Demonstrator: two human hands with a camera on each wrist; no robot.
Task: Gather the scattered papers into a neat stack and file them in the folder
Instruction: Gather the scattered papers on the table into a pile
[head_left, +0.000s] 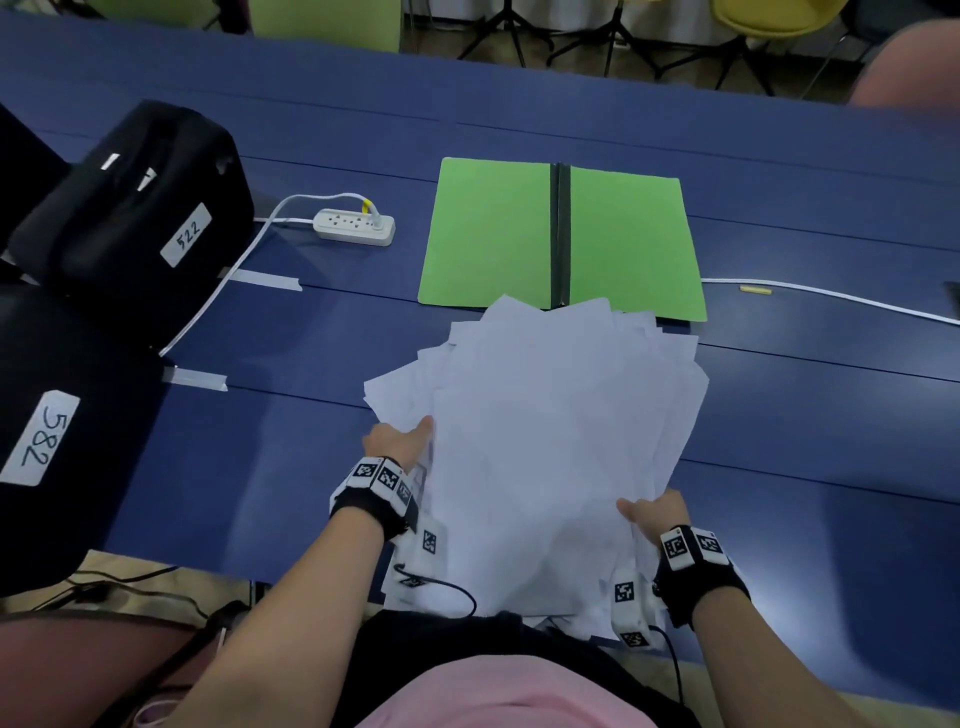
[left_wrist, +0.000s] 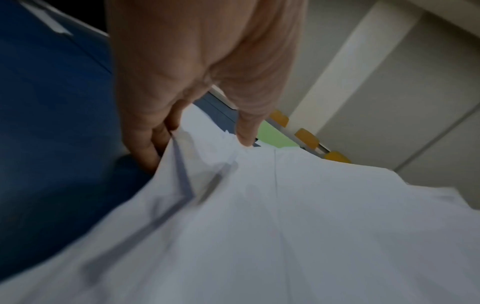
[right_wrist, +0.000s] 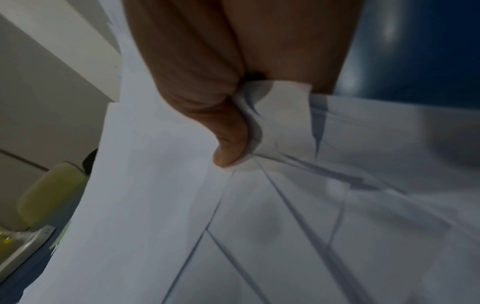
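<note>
A loose, uneven pile of white papers (head_left: 550, 441) lies on the blue table (head_left: 270, 467), its sheets fanned at different angles. My left hand (head_left: 400, 441) grips the pile's left edge, thumb on top and fingers underneath (left_wrist: 145, 144). My right hand (head_left: 654, 512) pinches the near right side, thumb pressed on the sheets (right_wrist: 228, 152). The papers (left_wrist: 285, 226) fill both wrist views and look lifted at the near edge. A green folder (head_left: 488, 234) lies open flat just beyond the pile; the far sheets overlap its front edge.
Two black cases with number labels (head_left: 130, 218) sit at the left. A white power strip (head_left: 356, 226) and its cable lie left of the folder. Another white cable (head_left: 831, 299) runs along the table to the right. Tape strips (head_left: 265, 280) mark the table.
</note>
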